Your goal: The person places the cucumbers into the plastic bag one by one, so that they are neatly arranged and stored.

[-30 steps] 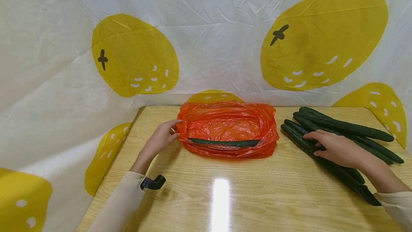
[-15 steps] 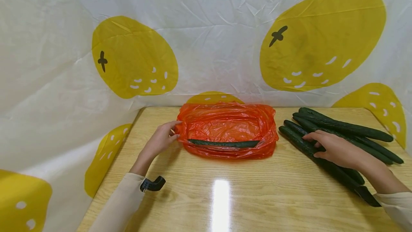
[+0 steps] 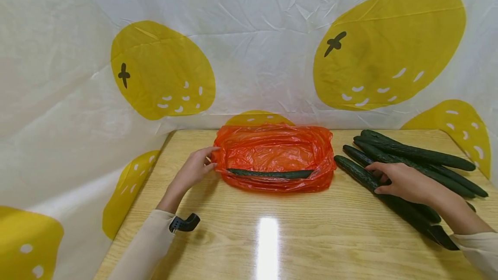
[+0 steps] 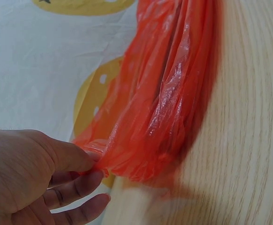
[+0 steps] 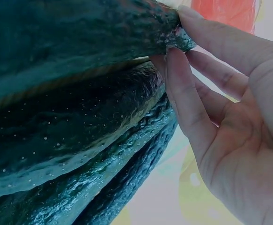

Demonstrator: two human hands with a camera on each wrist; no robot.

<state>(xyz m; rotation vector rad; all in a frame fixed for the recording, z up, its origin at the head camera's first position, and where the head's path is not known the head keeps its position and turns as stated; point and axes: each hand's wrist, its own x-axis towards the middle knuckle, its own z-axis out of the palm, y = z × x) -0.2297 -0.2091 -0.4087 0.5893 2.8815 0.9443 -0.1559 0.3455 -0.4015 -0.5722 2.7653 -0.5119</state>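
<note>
The left hand (image 3: 193,168) pinches the left edge of a red plastic bag (image 3: 272,185) between thumb and forefinger, its other fingers loosely bent. The bag lies near the back edge of the wooden counter (image 3: 319,237), its mouth gaping upward, and one cucumber (image 3: 272,173) rests lengthwise along the front side inside it.

The right hand (image 3: 408,180) has thumb and fingers pinching the front cucumber (image 3: 402,209) of the pile from opposite sides, toward its far end. That tip points at the bag's right edge and sits just beside it; whether they touch cannot be told. Behind the hand, more cucumbers (image 3: 428,155) fan out, overlapping, their near ends close to the counter's right edge.

Between the two forearms, a broad stretch of wood runs from the bag to the front. Behind the back edge and past the left one hangs a white sheet (image 3: 264,72) printed with yellow fruit.
</note>
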